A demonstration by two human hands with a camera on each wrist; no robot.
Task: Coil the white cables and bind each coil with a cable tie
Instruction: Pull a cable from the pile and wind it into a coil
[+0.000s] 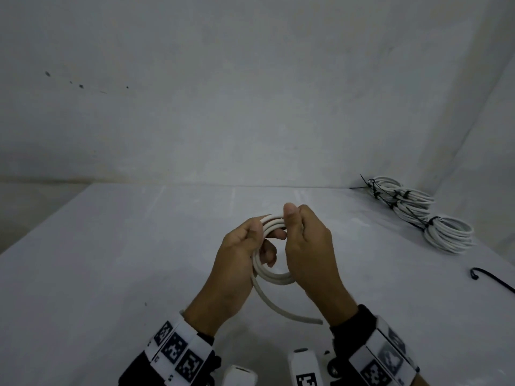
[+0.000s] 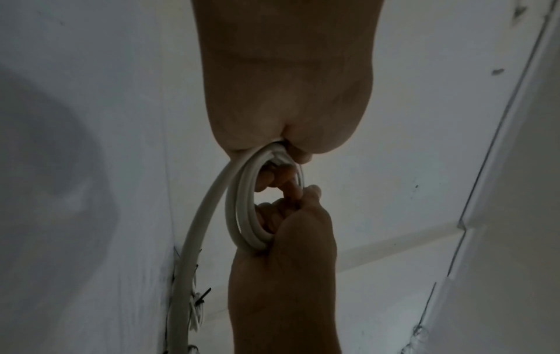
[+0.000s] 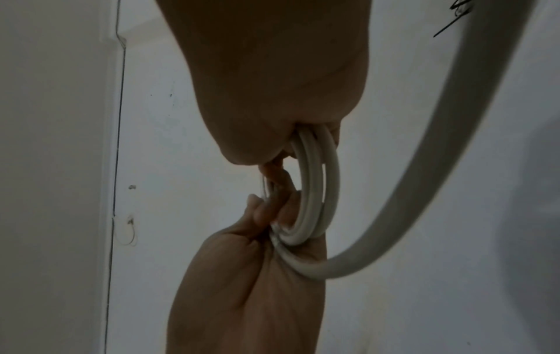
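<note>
The white table [image 1: 111,260] is filling most of what I am looking at, running to a pale wall at the far side; at its far right a heap of finished coils [image 1: 418,210] is lying bound with black ties, well apart from the work; nearer on the right edge a loose black cable tie [image 1: 490,280] is waiting on the surface.

Above the near middle of the table both hands are meeting on one white cable [image 1: 274,275], holding it clear of the surface; the left hand [image 1: 237,268] is curling its fingers round the left side of the small coil, and the right hand [image 1: 309,254] is clamping the far right side, thumb lying over the stacked turns; a free tail is trailing down toward the near edge.

The cable is looking light but springy to my eye, a smooth round jacket that wants to unwind; I am judging that the coil needs pinching across all its turns at one spot, as the thumb is doing, while the tail gets fed round; letting go to reach the tie is where the loops could spring open.
</note>
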